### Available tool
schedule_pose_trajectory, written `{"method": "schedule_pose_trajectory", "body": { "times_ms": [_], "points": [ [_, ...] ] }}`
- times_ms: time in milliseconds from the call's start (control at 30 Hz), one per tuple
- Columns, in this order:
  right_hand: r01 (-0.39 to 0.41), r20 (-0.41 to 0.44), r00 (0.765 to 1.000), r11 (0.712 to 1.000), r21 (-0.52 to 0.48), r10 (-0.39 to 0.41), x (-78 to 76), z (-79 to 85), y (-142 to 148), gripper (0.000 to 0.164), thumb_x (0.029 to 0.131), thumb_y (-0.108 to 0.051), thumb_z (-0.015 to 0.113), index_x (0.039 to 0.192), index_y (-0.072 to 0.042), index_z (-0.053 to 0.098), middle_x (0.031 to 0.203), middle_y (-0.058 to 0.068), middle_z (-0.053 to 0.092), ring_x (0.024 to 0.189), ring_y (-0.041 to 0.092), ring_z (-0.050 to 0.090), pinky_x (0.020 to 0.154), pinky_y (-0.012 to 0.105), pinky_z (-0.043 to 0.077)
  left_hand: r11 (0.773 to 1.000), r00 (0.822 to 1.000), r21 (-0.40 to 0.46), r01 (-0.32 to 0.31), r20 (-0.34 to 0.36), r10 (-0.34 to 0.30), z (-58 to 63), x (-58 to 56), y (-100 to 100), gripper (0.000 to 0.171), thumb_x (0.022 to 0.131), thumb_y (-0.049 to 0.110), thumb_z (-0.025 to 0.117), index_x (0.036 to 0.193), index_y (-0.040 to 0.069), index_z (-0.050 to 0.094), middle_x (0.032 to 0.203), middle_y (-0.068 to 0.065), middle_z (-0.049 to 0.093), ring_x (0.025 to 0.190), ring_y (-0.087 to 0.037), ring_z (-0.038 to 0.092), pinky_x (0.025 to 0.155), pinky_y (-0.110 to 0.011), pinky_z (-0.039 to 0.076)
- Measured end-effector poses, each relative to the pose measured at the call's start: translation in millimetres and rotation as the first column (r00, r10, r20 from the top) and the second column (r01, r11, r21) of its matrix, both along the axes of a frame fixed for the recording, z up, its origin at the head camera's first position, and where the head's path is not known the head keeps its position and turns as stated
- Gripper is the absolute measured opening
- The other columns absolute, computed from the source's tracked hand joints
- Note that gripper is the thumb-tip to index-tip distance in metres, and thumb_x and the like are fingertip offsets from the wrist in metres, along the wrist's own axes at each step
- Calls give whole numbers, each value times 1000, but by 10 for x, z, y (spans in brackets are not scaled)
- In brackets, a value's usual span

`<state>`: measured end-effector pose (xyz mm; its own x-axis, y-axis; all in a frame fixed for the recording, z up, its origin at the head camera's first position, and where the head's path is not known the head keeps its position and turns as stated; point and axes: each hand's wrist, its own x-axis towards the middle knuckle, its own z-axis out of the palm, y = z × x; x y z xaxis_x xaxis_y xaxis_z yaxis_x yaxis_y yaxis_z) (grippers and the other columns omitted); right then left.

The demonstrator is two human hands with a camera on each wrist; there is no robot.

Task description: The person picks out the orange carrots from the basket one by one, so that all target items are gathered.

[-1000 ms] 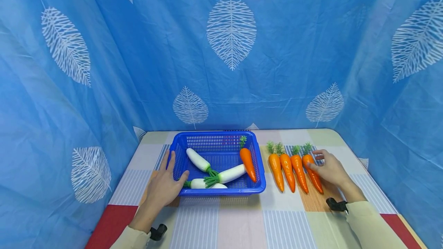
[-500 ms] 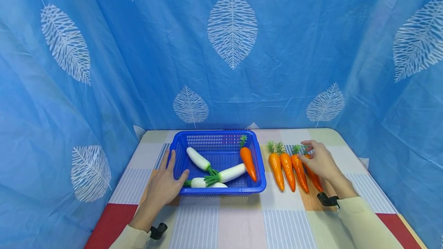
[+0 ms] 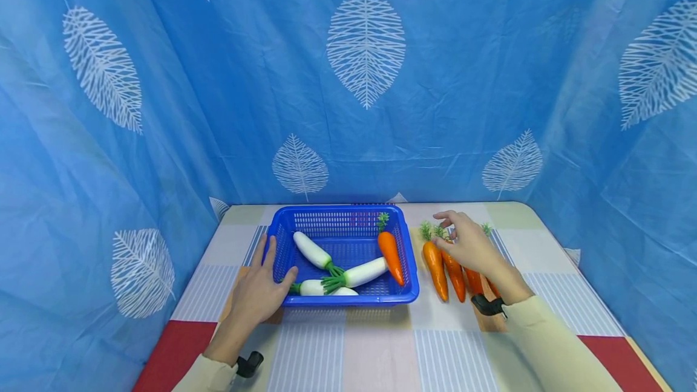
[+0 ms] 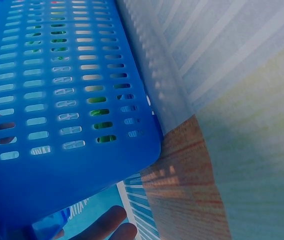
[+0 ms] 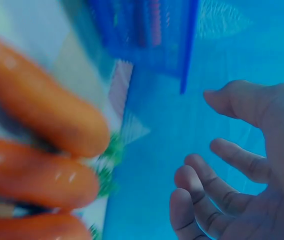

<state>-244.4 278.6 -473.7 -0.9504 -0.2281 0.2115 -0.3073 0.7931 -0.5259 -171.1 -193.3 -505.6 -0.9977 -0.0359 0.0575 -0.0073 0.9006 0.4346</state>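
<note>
My left hand (image 3: 258, 292) lies at the left side of a blue basket (image 3: 348, 300), its fingers straight along the rim and its thumb spread over the front left corner. In the left wrist view two fingertips (image 4: 113, 220) show below the basket's wall. My right hand (image 3: 471, 247) holds nothing and hovers over a row of orange carrots, its thumb and fingers apart. The leftmost carrot (image 3: 435, 271) and the one beside it (image 3: 455, 277) show best; the hand and wrist partly hide the others. In the right wrist view the fingers are loosely bent, to the right of the carrots.
Inside the basket lie three white radishes (image 3: 311, 251) with green tops, plus one carrot (image 3: 389, 256) leaning against the right wall. A patchwork-patterned cloth (image 3: 376, 349) covers the table. Blue leaf-print curtains (image 3: 435, 77) hang behind and at both sides.
My right hand has moved left across the carrots, from the rightmost one toward the left pair. The left hand, basket and carrots stay where they were.
</note>
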Motion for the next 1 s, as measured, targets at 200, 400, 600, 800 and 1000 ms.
{"method": "schedule_pose_trajectory", "body": {
  "times_ms": [200, 400, 600, 800, 1000],
  "points": [
    [-75, 3, 997, 997, 16, 75, -43, 107, -322, 58, 108, -24, 85, 159, -4, 65, 142, 27, 75, 104, 37, 72, 85, 46, 64, 1000, 1000, 3, 0, -9, 0, -5, -1, -4, 101, 114, 51, 67, 187, 5, 15, 196, -26, 11, 156, -63, 58, 99, -65, 70],
    [-170, 49, 984, 985, -10, 170, -56, 209, -618, 61, 109, -23, 84, 162, -3, 62, 152, 27, 72, 117, 39, 77, 99, 57, 70, 1000, 1000, -3, -1, -4, 1, -3, 4, -2, 100, 114, 52, 67, 187, 5, 16, 196, -26, 12, 156, -63, 58, 98, -65, 70],
    [-227, 142, 964, 974, 15, 223, -109, 292, -915, 69, 109, -24, 84, 167, 0, 57, 157, 28, 72, 134, 44, 78, 110, 59, 69, 1000, 1000, -3, 3, -9, -3, -16, 0, -4, 101, 114, 52, 67, 187, 5, 16, 196, -26, 12, 157, -63, 57, 100, -66, 70],
    [-228, 263, 945, 969, 97, 196, -139, 310, -1146, 84, 107, -36, 87, 174, -2, 49, 167, 26, 66, 145, 43, 71, 123, 64, 60, 1000, 1000, 0, 5, -11, -5, -26, 0, -13, 101, 114, 53, 67, 187, 5, 16, 196, -25, 11, 159, -63, 55, 101, -67, 70],
    [-228, 367, 914, 968, 107, 174, -205, 275, -1286, 86, 104, -33, 91, 173, -2, 50, 175, 23, 59, 155, 44, 64, 130, 65, 53, 1000, 1000, -2, 7, -15, -7, -27, 1, -10, 101, 114, 53, 67, 187, 5, 16, 196, -25, 11, 158, -62, 56, 101, -66, 70]
  ]
}}
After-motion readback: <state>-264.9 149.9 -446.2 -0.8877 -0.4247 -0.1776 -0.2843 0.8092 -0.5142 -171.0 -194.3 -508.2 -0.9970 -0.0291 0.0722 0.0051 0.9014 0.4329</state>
